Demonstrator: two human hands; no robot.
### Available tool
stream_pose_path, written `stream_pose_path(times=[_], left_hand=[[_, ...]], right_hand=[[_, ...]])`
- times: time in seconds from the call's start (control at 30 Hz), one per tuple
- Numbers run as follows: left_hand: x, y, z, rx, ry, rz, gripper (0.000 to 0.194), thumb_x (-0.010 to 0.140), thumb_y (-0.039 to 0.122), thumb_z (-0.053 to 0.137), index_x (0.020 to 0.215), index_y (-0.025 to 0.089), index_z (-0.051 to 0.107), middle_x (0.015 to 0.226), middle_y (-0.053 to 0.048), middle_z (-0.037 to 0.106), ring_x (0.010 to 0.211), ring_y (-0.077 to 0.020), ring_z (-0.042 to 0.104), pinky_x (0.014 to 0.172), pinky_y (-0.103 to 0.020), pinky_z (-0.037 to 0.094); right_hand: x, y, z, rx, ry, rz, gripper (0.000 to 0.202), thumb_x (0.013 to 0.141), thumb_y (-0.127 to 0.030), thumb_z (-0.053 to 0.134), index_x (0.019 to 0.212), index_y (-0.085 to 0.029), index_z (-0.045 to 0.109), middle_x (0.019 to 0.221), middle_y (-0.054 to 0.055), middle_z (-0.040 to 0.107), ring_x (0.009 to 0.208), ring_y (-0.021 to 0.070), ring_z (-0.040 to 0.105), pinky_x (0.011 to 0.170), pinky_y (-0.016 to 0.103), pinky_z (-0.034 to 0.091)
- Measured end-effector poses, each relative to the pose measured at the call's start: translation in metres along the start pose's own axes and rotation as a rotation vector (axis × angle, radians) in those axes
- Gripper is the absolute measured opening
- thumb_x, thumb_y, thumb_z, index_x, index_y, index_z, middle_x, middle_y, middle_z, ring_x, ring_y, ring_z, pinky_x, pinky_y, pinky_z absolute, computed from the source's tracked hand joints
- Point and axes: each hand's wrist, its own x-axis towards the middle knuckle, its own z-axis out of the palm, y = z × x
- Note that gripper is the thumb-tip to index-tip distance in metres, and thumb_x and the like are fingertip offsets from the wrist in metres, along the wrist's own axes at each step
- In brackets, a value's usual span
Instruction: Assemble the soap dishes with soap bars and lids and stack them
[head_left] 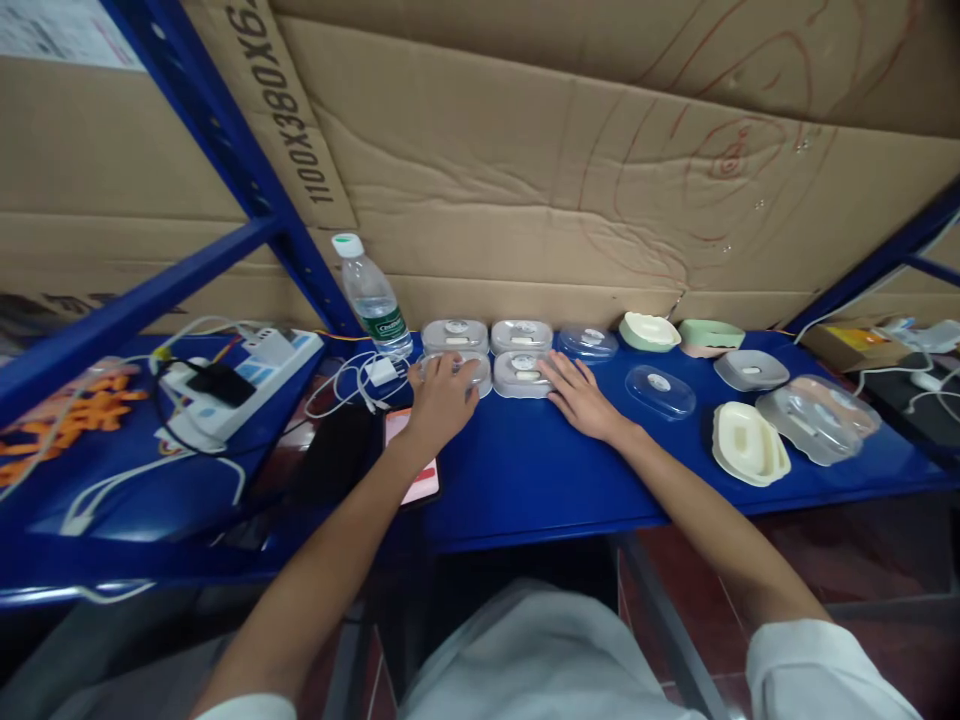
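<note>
My left hand (441,400) rests over the front-left soap box (478,372), its fingers bent around the clear lid and covering much of it. My right hand (585,397) lies with fingers stretched out, the fingertips touching the right end of the front-right soap box (517,378). Behind these two, a back-left soap box (454,335) and a back-right soap box (523,334) stand side by side, all four in a compact block. To the right of the block lie a loose clear lid (589,343) and another clear lid (660,390).
At right are a cream dish (750,445), a cream-green dish (649,331), a green dish (711,337), a grey dish (751,370) and stacked lidded boxes (810,425). At left stand a water bottle (379,310), charger (381,371), phone (421,484) and power strip (247,390). Cardboard (487,150) backs the blue table (517,490).
</note>
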Motion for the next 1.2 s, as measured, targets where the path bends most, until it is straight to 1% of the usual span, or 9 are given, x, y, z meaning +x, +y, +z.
stream_pose_path(times=[0.17,0.27,0.37,0.5,0.6,0.67,0.8,1.0,1.2], left_hand=[[0.002,0.002,0.000,-0.039,0.027,0.011,0.041,0.098,0.026,0.054,0.136,0.023,0.069,0.135,-0.016,0.067,0.127,-0.0378,0.059,0.113,-0.062,0.031],[0.005,0.000,-0.002,-0.073,0.060,0.003,0.038,0.099,0.029,0.054,0.132,0.021,0.070,0.132,-0.015,0.068,0.124,-0.0368,0.061,0.112,-0.060,0.032],[0.008,-0.002,-0.004,-0.111,0.086,0.016,0.035,0.101,0.029,0.052,0.129,0.021,0.071,0.130,-0.016,0.069,0.123,-0.0364,0.062,0.112,-0.060,0.033],[0.008,0.001,-0.011,-0.201,0.043,0.187,0.031,0.103,0.029,0.050,0.121,0.020,0.074,0.122,-0.013,0.074,0.120,-0.0319,0.065,0.110,-0.054,0.040],[0.003,0.010,-0.017,-0.290,-0.055,0.413,0.027,0.104,0.030,0.051,0.113,0.025,0.076,0.114,-0.005,0.077,0.110,-0.0234,0.070,0.104,-0.042,0.049],[-0.001,0.016,-0.018,-0.325,-0.094,0.501,0.026,0.105,0.030,0.051,0.112,0.026,0.076,0.113,-0.004,0.078,0.106,-0.0217,0.072,0.100,-0.039,0.052],[-0.006,0.021,-0.012,-0.339,-0.129,0.557,0.027,0.105,0.027,0.050,0.112,0.023,0.076,0.110,-0.006,0.078,0.101,-0.0228,0.073,0.094,-0.039,0.054],[-0.006,0.019,-0.004,-0.333,-0.141,0.573,0.027,0.106,0.026,0.050,0.109,0.022,0.076,0.108,-0.006,0.078,0.097,-0.0225,0.073,0.092,-0.039,0.056],[-0.003,0.013,-0.013,-0.342,-0.099,0.520,0.025,0.106,0.026,0.051,0.110,0.022,0.076,0.111,-0.006,0.078,0.101,-0.0224,0.073,0.095,-0.040,0.056]], right_hand=[[-0.018,0.048,-0.044,-0.047,0.097,0.367,0.056,0.110,-0.051,0.039,0.159,-0.026,0.050,0.161,0.011,0.056,0.150,0.0272,0.050,0.125,0.048,0.038],[-0.048,0.069,-0.063,-0.124,0.161,0.621,0.056,0.108,-0.049,0.038,0.149,-0.016,0.060,0.146,0.022,0.066,0.138,0.0379,0.059,0.115,0.061,0.042],[-0.081,0.061,-0.060,-0.158,0.138,0.714,0.058,0.103,-0.051,0.046,0.145,-0.014,0.062,0.144,0.029,0.064,0.136,0.0475,0.057,0.107,0.076,0.041],[-0.101,0.020,-0.049,-0.087,0.087,0.535,0.062,0.103,-0.052,0.050,0.159,-0.025,0.048,0.160,0.019,0.054,0.149,0.0383,0.050,0.116,0.065,0.042],[-0.102,-0.002,-0.056,-0.033,0.279,0.375,0.067,0.108,-0.051,0.044,0.169,-0.029,0.028,0.169,0.014,0.045,0.157,0.0312,0.041,0.126,0.061,0.032],[-0.102,-0.002,-0.065,-0.055,0.412,0.390,0.065,0.109,-0.049,0.042,0.169,-0.028,0.028,0.167,0.015,0.047,0.157,0.0313,0.042,0.127,0.060,0.032],[-0.094,0.039,-0.078,-0.102,0.337,0.453,0.058,0.107,-0.047,0.045,0.159,-0.023,0.046,0.159,0.016,0.056,0.147,0.0330,0.053,0.118,0.054,0.044],[-0.033,0.120,-0.071,-0.179,0.243,0.529,0.048,0.094,-0.029,0.053,0.139,-0.013,0.065,0.142,0.022,0.069,0.133,0.0366,0.060,0.114,0.055,0.043],[-0.018,0.127,-0.060,-0.143,0.355,0.517,0.032,0.099,-0.032,0.046,0.110,-0.015,0.072,0.117,0.020,0.077,0.117,0.0357,0.066,0.112,0.058,0.041]])
